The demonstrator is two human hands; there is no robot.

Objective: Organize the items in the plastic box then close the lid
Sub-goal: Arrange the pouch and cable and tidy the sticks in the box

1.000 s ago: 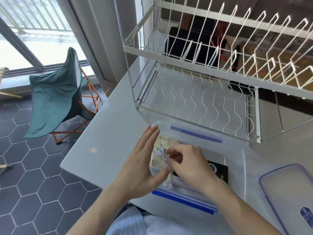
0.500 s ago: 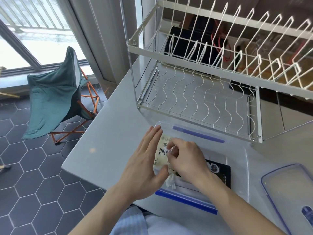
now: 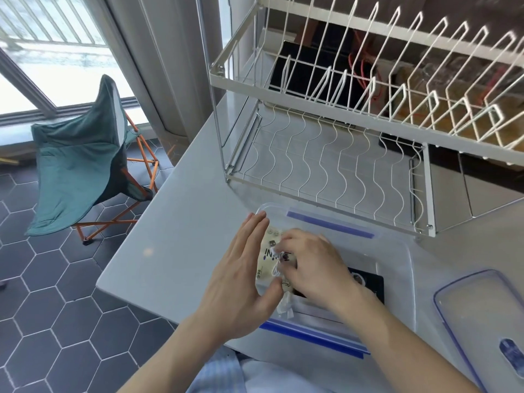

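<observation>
Fingers of our right hand (image 3: 309, 265) are pressing the white cable (image 3: 276, 272) lower onto the packet (image 3: 268, 255) than a second ago, left hand (image 3: 241, 279) flat, organizing the plastic box (image 3: 397, 251) nearly done.

The right hand (image 3: 314, 268) hides most of the beige packet (image 3: 268, 251); its print is unreadable. The lid (image 3: 476, 313) runs off the right edge.

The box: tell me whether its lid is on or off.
Off. The lid lies flat on the table to the right of the box, whose top is open while both hands work inside it.
</observation>
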